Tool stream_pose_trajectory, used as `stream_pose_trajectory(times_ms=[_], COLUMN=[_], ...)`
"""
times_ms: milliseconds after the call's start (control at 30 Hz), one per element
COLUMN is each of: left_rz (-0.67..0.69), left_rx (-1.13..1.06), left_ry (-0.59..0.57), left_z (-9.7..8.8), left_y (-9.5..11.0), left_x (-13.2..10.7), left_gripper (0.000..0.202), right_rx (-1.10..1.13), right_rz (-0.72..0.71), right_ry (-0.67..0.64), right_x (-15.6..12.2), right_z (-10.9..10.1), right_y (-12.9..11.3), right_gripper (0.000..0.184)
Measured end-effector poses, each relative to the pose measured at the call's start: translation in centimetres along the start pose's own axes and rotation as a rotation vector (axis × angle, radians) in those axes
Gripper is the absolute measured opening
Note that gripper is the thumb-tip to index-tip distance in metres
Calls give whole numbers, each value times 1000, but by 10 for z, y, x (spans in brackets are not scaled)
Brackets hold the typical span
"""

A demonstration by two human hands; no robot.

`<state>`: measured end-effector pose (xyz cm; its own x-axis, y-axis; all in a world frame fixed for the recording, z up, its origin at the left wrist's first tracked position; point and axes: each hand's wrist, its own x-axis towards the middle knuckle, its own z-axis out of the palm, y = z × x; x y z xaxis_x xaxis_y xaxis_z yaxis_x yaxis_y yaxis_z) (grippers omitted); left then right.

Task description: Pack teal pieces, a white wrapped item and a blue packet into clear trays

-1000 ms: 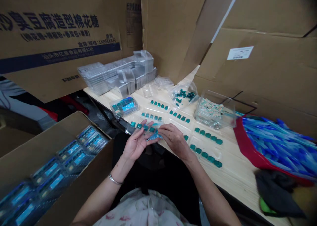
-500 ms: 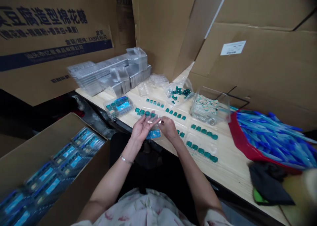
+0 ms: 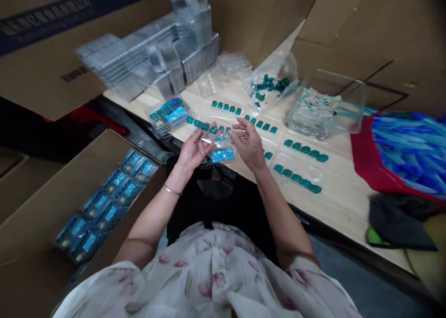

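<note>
My left hand [image 3: 194,149], with a metal bangle on the wrist, pinches a thin pale strip [image 3: 206,140] between its fingers. My right hand [image 3: 248,144] is raised a little to the right, fingers spread and holding nothing. Just below both hands lies a clear blister pack with a shiny blue card [image 3: 222,155], near the table's front edge. Rows of small teal square pieces [image 3: 226,107] sit on the pale wooden table [image 3: 334,190], and one row [image 3: 205,125] runs just beyond my left fingers. A filled blister pack [image 3: 169,116] lies to the left.
Stacked clear plastic trays [image 3: 149,53] stand at the back. A clear bag of teal pieces [image 3: 270,83] and a clear box of mixed pieces [image 3: 324,109] sit behind the rows. To the left is an open carton of blue-carded packs [image 3: 104,199]; to the right, a red tub of blue items [image 3: 404,146] and dark cloth [image 3: 400,223].
My hands have moved apart, and my right hand has lifted off the strip with its fingers spread. The view has tilted down, showing more of my blouse.
</note>
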<state>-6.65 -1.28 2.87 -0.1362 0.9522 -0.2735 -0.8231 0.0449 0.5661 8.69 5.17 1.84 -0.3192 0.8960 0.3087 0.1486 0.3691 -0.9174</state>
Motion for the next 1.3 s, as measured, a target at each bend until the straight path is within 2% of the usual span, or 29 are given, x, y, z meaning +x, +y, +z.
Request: stream_pose_trajectory(times_ms=[133, 300, 533, 800, 900, 967, 1067, 1167, 1233, 1300], left_rz=[78, 150, 80, 31, 24, 50, 102, 130, 138, 147], left_rx=[171, 277, 262, 270, 289, 300, 308, 307, 310, 315], left_ry=[-78, -103, -188, -175, -170, -163, -109, -21, 29, 73], left_z=[9, 16, 26, 30, 31, 31, 22, 3, -11, -24], left_y=[0, -4, -23, -40, -37, -31, -15, 2, 12, 20], left_x=[-8, -16, -23, -23, -23, -25, -26, -24, -22, -18], left_gripper=[36, 42, 40, 35, 31, 28, 32, 37, 36, 34], right_rx=[130, 251, 372, 404, 319, 179, -88, -373, -546, -709], right_rz=[38, 87, 226, 210, 172, 108, 71, 237, 373, 491], right_ry=[-64, -60, -22, -32, -7, 86, 235, 344, 407, 434], right_x=[1, -8, -22, -31, -42, -62, -109, -168, -207, -239], right_z=[-4, -14, -27, -29, -47, -73, -123, -164, -181, -189], right_y=[-15, -26, -23, -16, -22, -33, -51, -60, -58, -51], right_gripper=[42, 44, 46, 44, 49, 45, 38, 26, 26, 26])
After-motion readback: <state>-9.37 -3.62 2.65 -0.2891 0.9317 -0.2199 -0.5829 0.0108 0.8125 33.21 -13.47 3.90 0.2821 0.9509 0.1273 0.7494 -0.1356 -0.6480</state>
